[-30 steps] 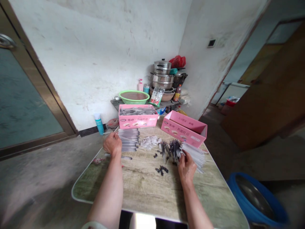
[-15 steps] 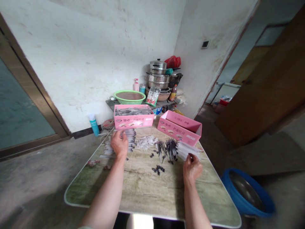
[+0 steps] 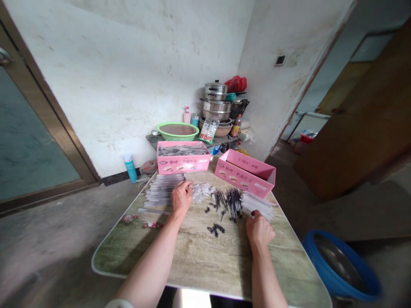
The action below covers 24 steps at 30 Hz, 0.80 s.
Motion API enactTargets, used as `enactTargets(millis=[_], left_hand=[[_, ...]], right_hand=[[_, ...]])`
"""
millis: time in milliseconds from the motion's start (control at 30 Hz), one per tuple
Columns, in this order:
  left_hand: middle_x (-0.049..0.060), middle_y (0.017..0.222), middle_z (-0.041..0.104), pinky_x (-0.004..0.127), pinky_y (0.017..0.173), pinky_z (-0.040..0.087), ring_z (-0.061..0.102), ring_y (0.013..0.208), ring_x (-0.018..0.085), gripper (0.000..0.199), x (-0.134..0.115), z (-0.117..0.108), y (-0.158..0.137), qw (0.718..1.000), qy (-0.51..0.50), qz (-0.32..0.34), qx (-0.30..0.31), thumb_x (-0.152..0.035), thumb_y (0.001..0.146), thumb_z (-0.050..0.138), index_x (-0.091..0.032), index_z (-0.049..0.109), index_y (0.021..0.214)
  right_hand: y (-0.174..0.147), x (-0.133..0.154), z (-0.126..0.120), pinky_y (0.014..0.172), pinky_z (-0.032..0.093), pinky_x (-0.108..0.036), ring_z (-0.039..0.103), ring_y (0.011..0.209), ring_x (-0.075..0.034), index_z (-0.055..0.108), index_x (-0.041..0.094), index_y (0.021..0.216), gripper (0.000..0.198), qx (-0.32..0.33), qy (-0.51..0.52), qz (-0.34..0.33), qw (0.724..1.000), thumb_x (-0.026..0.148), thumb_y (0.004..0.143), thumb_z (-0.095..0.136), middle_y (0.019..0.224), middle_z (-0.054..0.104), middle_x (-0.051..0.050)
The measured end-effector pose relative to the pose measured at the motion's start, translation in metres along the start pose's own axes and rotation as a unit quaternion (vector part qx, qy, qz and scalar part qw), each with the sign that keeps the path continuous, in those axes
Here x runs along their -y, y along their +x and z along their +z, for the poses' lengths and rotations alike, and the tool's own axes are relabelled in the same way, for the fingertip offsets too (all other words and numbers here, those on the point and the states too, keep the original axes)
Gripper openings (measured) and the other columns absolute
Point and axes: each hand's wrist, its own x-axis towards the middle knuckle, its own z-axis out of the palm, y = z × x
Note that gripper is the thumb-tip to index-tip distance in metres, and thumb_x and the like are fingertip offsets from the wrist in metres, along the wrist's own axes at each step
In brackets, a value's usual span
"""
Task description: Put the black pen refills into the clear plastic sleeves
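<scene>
My left hand [image 3: 182, 197] is at the left edge of a heap of small white pieces [image 3: 203, 191]. Its fingers are curled together, and anything between them is too small to make out. Beside it, on the left, lie rows of pale pen-like sticks [image 3: 160, 188], with one single stick [image 3: 152, 211] lying nearer me. My right hand [image 3: 260, 230] is closed at the near end of a bundle of clear tubes [image 3: 257, 204]; its fingertips hide what they pinch. Dark thin pen refills [image 3: 233, 203] lie between the hands, with small black caps [image 3: 216, 230] nearer me.
A pink box [image 3: 183, 164] full of sticks stands at the table's back edge. Right of it is another pink box [image 3: 245, 175], its inside partly visible. Behind them a shelf carries a green basin [image 3: 177, 136] and stacked pots [image 3: 215, 102]. A blue tub [image 3: 342, 265] stands right of the table.
My left hand has moved right, from over the pale sticks to the white pieces. My right hand stays by the clear tubes, turned slightly. The view has shifted a little.
</scene>
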Motion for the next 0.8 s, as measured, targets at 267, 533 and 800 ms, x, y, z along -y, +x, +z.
enactTargets(millis=[267,533,800], left_hand=[[0.005,0.086,0.072,0.025,0.076,0.047,0.065,0.077,0.017,0.02,-0.005,0.002,-0.002,0.999,-0.036,0.01,0.024,-0.013,0.084,0.054,-0.019,0.072,0.092],[0.004,0.083,0.073,0.024,0.07,0.047,0.063,0.071,0.014,0.019,-0.014,0.01,-0.009,0.974,-0.123,0.059,0.18,-0.01,0.081,0.059,-0.018,0.074,0.089],[0.005,0.085,0.074,0.028,0.074,0.048,0.066,0.077,0.017,0.017,-0.022,0.013,-0.014,0.946,-0.14,0.1,0.276,-0.009,0.08,0.062,-0.017,0.075,0.087]], right_hand=[[-0.001,-0.001,-0.003,0.068,0.048,-0.036,0.072,0.083,-0.03,0.066,0.022,0.1,0.024,-0.005,-0.017,-0.015,1.0,0.035,0.094,0.047,0.088,0.073,-0.014],[-0.001,0.0,-0.006,0.067,0.047,-0.034,0.072,0.085,-0.03,0.065,0.019,0.096,0.022,0.028,-0.033,-0.023,0.999,0.034,0.092,0.05,0.089,0.073,-0.016],[0.001,0.0,0.0,0.063,0.042,-0.033,0.069,0.073,-0.028,0.068,0.021,0.096,0.029,-0.049,0.087,-0.045,0.994,0.041,0.092,0.047,0.075,0.072,-0.012]])
